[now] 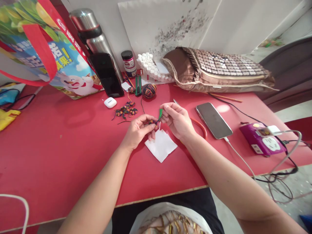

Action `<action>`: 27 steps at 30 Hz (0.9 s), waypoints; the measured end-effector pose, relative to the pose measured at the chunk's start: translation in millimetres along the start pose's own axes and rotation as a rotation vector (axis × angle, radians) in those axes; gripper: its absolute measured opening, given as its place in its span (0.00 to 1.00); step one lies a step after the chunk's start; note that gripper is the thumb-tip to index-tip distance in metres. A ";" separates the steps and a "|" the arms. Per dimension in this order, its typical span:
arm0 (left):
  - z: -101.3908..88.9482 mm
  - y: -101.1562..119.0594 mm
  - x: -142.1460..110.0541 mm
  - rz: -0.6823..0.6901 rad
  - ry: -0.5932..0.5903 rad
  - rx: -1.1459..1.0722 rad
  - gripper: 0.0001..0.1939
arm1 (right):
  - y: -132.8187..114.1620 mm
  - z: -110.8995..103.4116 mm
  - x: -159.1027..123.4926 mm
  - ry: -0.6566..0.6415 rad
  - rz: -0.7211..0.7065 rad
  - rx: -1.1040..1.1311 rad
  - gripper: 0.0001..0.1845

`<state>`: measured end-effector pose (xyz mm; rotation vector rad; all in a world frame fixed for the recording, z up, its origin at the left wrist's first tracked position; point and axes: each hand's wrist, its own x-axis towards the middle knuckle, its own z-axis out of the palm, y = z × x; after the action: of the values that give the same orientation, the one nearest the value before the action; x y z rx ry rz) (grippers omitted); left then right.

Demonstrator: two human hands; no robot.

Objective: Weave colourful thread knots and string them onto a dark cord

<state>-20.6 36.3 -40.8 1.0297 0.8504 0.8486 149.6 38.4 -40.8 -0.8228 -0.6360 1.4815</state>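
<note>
The one view looks from the head of the person, forward and steeply down at a red table [73, 156]. It is quite near: the left hand [138, 130] and the right hand [178, 121] come around the middle, the lap [128, 214] below, the wall [107, 11] above.

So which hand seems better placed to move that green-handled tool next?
Probably the right hand: it's right at the green-handled tool, while the left hand pinches the multicoloured yarn piece.
</note>
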 end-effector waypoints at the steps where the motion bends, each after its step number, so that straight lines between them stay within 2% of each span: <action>1: -0.1 0.2 0.2 -0.002 0.005 -0.005 0.16 | 0.0 -0.1 0.2 0.005 -0.007 0.006 0.12; 4: 0.7 1.7 0.4 -0.010 0.039 -0.005 0.17 | -0.8 -0.5 -0.2 0.003 -0.039 -0.030 0.13; 6: 1.7 2.6 0.1 -0.010 0.058 0.010 0.16 | -1.9 -1.4 -1.4 0.000 -0.085 -0.143 0.14; 8: 2.2 2.8 -0.2 0.000 0.075 0.026 0.14 | -2.7 -3.1 -2.8 -0.017 -0.151 -0.343 0.12; 11: 0.5 2.1 0.3 0.046 0.119 0.030 0.12 | -0.9 -7.2 -4.1 -0.096 -0.333 -0.689 0.07; 14: -4.0 1.1 1.6 0.091 0.160 0.049 0.11 | 3.8 -11.7 -3.9 -0.195 -0.506 -0.936 0.12; 17: -7.3 1.0 2.3 0.096 0.164 0.079 0.11 | 6.8 -14.9 -3.2 -0.249 -0.554 -1.102 0.13; 21: -4.1 2.7 1.3 0.062 0.124 0.115 0.12 | 5.8 -16.7 -2.4 -0.272 -0.585 -1.207 0.11; 27: -0.4 0.4 2.0 0.065 0.123 0.159 0.17 | 6.3 -15.9 -2.9 -0.231 -0.572 -1.206 0.09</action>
<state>-20.2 38.4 -41.0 1.1579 1.0062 0.9174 158.5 33.6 -54.9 -1.2055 -1.8401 0.5565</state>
